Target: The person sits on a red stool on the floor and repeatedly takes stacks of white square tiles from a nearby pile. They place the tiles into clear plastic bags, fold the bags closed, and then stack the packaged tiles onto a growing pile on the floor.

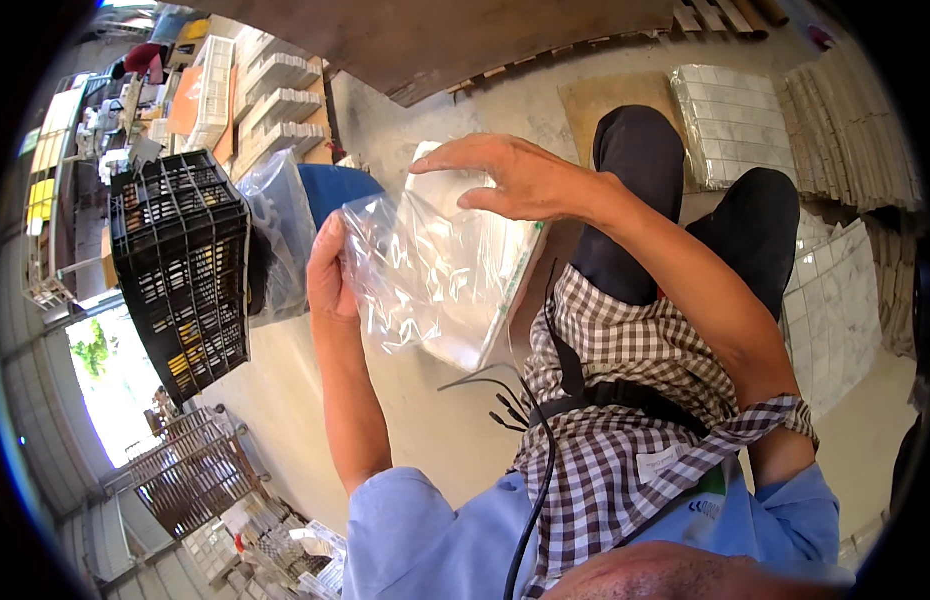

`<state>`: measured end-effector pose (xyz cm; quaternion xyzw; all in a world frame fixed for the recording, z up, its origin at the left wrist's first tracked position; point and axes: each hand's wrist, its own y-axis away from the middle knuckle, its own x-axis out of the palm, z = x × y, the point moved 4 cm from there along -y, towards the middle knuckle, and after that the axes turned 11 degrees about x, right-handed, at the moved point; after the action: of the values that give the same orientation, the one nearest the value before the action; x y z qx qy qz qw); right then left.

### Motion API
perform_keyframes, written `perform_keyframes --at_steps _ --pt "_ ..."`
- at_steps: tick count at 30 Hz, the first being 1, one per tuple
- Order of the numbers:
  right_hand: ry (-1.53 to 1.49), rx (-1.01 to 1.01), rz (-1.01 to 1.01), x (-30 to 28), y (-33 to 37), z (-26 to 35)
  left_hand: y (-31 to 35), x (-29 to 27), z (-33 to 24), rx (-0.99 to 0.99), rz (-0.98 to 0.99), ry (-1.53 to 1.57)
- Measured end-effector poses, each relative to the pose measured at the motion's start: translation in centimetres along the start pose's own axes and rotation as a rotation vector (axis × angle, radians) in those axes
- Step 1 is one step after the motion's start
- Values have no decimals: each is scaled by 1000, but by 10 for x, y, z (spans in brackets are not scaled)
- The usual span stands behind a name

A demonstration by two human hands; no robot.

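Note:
A clear plastic bag [400,275] hangs in shiny creases in front of me. My left hand [331,272] grips its left edge, the thumb on the near side and the fingers partly hidden behind the film. Behind and beside the bag is a flat white slab-like pack [510,275] with a green-marked edge; whether it sits inside the bag I cannot tell. Over the pack's upper end reaches my right hand [525,178], its thumb and fingers apart and curved, with nothing visibly pinched between them.
At left stands a black plastic crate [180,270], beside a blue container [335,190] and clear plastic film [280,230]. Wrapped marble-pattern tiles [730,125] and stacked cardboard [850,125] lie at right. A large brown board [455,40] spans the top. Black cables [545,450] dangle by my apron.

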<state>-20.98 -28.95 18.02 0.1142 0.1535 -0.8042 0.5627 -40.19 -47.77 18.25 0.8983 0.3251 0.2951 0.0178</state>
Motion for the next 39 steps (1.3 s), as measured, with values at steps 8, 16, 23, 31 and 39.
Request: perform_keyframes --at_steps 8,16,23,31,39 --pt "-197 33 -161 9 32 -21 -5 1 1 -40 -175 87" --pt "-215 -274 -566 6 17 14 27 59 19 -50 -140 -287" --pt "399 26 -429 4 1 39 -9 -4 -5 109 76 -1017" --pt "461 31 -398 1 1 46 32 149 11 556 540 -1426" --pt "417 105 -393 -43 17 32 8 140 1 505 265 -1383"
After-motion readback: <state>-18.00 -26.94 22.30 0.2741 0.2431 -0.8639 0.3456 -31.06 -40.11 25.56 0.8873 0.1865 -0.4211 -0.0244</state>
